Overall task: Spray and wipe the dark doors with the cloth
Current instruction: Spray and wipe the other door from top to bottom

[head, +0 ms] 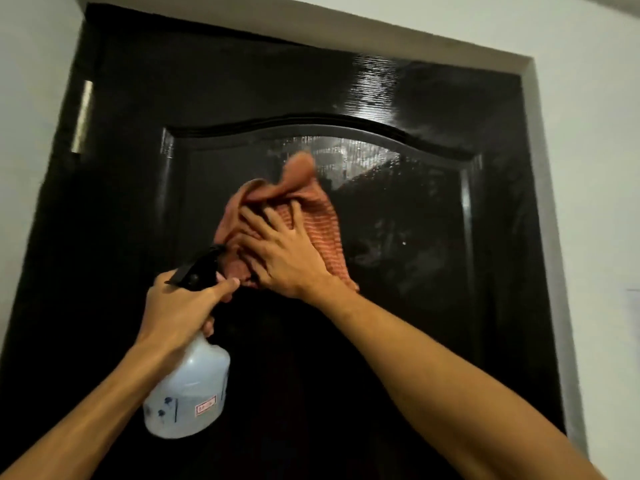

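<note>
The head view looks up at 1 dark door (398, 271), glossy black, set in a pale wall (595, 140). A raised arched panel fills the middle of the door, and wet streaks shine across its upper part and above the arch to the right. A metal hinge (83, 116) shows on the door's left edge.

The right hand (280, 251) lies flat with its fingers spread and straight, pressing a reddish-orange cloth (311, 216) against the panel, just below the arch. The cloth is bunched, with 1 fold standing up above the fingertips and its lower edge hanging past the wrist.

The left hand (183, 306) is curled tight around the neck of a spray bottle (188, 393), with the thumb lying along the black trigger head (199, 268). The bottle is pale and translucent, bears a small red label, and hangs tilted below the fist, close to the cloth's lower left corner. Its nozzle points toward the door.
</note>
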The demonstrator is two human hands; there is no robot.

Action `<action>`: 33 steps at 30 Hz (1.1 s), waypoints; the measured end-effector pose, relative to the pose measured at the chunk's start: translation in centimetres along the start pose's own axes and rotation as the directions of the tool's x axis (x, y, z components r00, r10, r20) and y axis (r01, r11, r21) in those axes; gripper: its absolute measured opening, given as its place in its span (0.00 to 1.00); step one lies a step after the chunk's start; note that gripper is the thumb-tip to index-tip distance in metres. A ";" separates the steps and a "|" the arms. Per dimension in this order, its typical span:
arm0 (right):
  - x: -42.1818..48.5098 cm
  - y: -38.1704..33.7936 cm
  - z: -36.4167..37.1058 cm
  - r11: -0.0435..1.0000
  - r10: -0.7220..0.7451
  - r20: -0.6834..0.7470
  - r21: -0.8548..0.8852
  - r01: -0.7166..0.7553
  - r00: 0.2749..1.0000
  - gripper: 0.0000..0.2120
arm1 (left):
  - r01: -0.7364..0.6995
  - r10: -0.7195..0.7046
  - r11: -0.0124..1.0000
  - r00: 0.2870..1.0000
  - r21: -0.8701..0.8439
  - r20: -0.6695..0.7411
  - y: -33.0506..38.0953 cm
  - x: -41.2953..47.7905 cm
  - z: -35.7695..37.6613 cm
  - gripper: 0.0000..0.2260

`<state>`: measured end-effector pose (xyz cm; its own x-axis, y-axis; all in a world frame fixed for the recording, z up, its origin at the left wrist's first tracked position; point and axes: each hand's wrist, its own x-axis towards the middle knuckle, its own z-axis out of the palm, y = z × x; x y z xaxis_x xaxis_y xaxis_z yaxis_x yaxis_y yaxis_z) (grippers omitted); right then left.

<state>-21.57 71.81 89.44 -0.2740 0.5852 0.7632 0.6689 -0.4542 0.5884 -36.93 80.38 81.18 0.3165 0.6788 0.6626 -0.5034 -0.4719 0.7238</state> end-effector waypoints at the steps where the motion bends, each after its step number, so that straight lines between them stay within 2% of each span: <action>1: -1.2 1.7 -0.3 0.998 -0.048 -0.011 0.049 0.048 0.999 0.23 | 0.006 -0.005 1.000 1.000 -0.010 0.026 0.1 -0.1 1.2 0.09; 2: -2.7 4.0 -0.6 0.987 0.013 -0.046 0.162 -0.006 0.999 0.21 | 0.013 -0.012 1.000 0.998 -0.015 0.060 0.2 -0.4 2.7 0.08; 3: -4.2 6.3 -1.1 0.941 0.168 -0.054 0.306 -0.144 0.984 0.20 | 0.020 -0.019 1.000 0.995 -0.017 0.095 0.2 -0.9 4.0 0.08; 4: -5.9 8.9 -1.9 0.866 0.370 -0.079 0.389 -0.313 0.926 0.21 | 0.029 -0.026 0.999 0.991 -0.017 0.132 0.3 -1.5 5.2 0.07; 6: -9.9 13.1 -3.1 0.677 0.715 -0.122 0.366 -0.639 0.688 0.22 | 0.048 -0.045 0.999 0.979 -0.015 0.198 0.3 -2.9 7.0 0.07; 7: -11.8 14.1 -3.5 0.590 0.805 -0.140 0.290 -0.753 0.577 0.21 | 0.056 -0.050 0.998 0.973 -0.019 0.224 0.3 -3.5 7.7 0.07; 8: -13.0 13.9 -3.3 0.553 0.833 -0.170 0.210 -0.806 0.527 0.20 | 0.064 -0.055 0.998 0.969 -0.028 0.241 0.3 -4.0 8.3 0.07; 9: -14.0 12.8 -3.0 0.579 0.812 -0.187 0.143 -0.803 0.553 0.19 | 0.071 -0.060 0.997 0.967 -0.038 0.247 0.4 -4.3 8.9 0.07; 10: -15.0 11.3 -2.3 0.674 0.736 -0.161 0.090 -0.733 0.657 0.18 | 0.080 -0.066 0.996 0.965 -0.045 0.253 0.6 -4.6 9.6 0.07; 12: -17.7 8.5 -1.4 0.882 0.469 -0.026 0.062 -0.467 0.883 0.18 | 0.099 -0.078 0.993 0.961 -0.063 0.266 1.0 -5.2 11.2 0.07; 13: -19.2 8.4 -1.3 0.936 0.347 0.009 0.063 -0.347 0.938 0.19 | 0.110 -0.087 0.992 0.958 -0.070 0.274 1.1 -5.6 12.1 0.07; 14: -20.5 9.5 -1.5 0.945 0.314 0.007 0.096 -0.313 0.949 0.19 | 0.114 -0.090 0.991 0.954 -0.068 0.287 1.2 -6.2 13.1 0.08; 15: -21.5 10.8 -1.9 0.902 0.402 -0.014 0.179 -0.394 0.915 0.20 | 0.113 -0.090 0.992 0.948 -0.060 0.306 1.2 -6.8 13.9 0.09; 16: -22.2 12.3 -2.2 0.790 0.578 -0.058 0.290 -0.540 0.814 0.21 | 0.110 -0.088 0.993 0.942 -0.051 0.325 1.2 -7.4 14.6 0.09; 17: -22.6 13.5 -2.5 0.653 0.735 -0.096 0.367 -0.663 0.671 0.22 | 0.110 -0.089 0.993 0.937 -0.045 0.337 1.1 -7.9 15.1 0.09; 18: -22.7 13.9 -2.7 0.552 0.823 -0.111 0.384 -0.740 0.557 0.22 | 0.114 -0.092 0.993 0.935 -0.042 0.344 1.0 -8.3 15.4 0.09; 19: -22.6 13.3 -2.4 0.564 0.824 -0.153 0.299 -0.770 0.545 0.23 | 0.116 -0.094 0.992 0.933 -0.044 0.347 1.0 -8.6 15.6 0.08; 20: -22.8 11.9 -1.9 0.650 0.760 -0.176 0.191 -0.735 0.626 0.23 | 0.118 -0.094 0.992 0.932 -0.047 0.349 0.9 -8.9 15.7 0.08; 22: -24.8 8.0 -0.9 0.867 0.498 -0.092 0.079 -0.493 0.862 0.24 | 0.119 -0.095 0.991 0.939 -0.054 0.332 0.6 -9.5 15.8 0.08; 23: -26.3 6.6 -0.5 0.933 0.354 -0.020 0.079 -0.352 0.935 0.24 | 0.122 -0.098 0.991 0.941 -0.055 0.323 0.3 -9.7 15.8 0.08; 24: -27.5 6.2 -0.6 0.962 0.253 0.049 0.094 -0.257 0.966 0.24 | 0.129 -0.105 0.990 0.941 -0.054 0.321 0.0 -10.2 15.7 0.09; 25: -28.3 6.9 -0.6 0.966 0.215 0.089 0.125 -0.225 0.972 0.23 | 0.138 -0.113 0.989 0.938 -0.053 0.328 -0.2 -10.6 15.5 0.09; 26: -28.4 8.1 -0.8 0.944 0.247 0.100 0.199 -0.262 0.964 0.21 | 0.149 -0.123 0.988 0.932 -0.051 0.340 -0.4 -11.0 15.4 0.10; 27: -27.8 9.4 -1.1 0.899 0.341 0.049 0.275 -0.341 0.939 0.19 | 0.160 -0.134 0.986 0.928 -0.046 0.349 -0.6 -11.4 15.1 0.10; 28: -26.7 10.7 -1.6 0.837 0.487 -0.037 0.306 -0.454 0.873 0.19 | 0.166 -0.142 0.985 0.926 -0.040 0.351 -0.6 -11.7 14.9 0.10; 29: -25.3 11.6 -1.9 0.764 0.621 -0.113 0.306 -0.568 0.775 0.19 | 0.168 -0.148 0.985 0.928 -0.030 0.341 -0.6 -11.8 14.5 0.10; 30: -23.6 12.2 -2.5 0.688 0.721 -0.157 0.283 -0.668 0.675 0.20 | 0.161 -0.146 0.987 0.933 -0.016 0.328 -0.6 -11.8 14.1 0.10; 31: -21.5 12.4 -3.1 0.636 0.769 -0.158 0.272 -0.722 0.619 0.20 | 0.150 -0.142 0.989 0.939 -0.001 0.314 -0.5 -11.5 13.7 0.10; 32: -19.2 12.4 -3.4 0.642 0.764 -0.116 0.238 -0.729 0.635 0.20 | 0.138 -0.137 0.990 0.945 0.018 0.298 -0.4 -11.1 13.2 0.10; 33: -17.0 12.6 -3.9 0.701 0.710 -0.064 0.161 -0.695 0.701 0.20 | 0.126 -0.130 0.992 0.951 0.033 0.282 -0.2 -10.5 12.8 0.10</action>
<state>-11.16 53.50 84.96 0.2385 0.0443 0.9701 0.7702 -0.6171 -0.1612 -29.82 66.13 76.53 0.5931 0.5477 0.5901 -0.4328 -0.4011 0.8073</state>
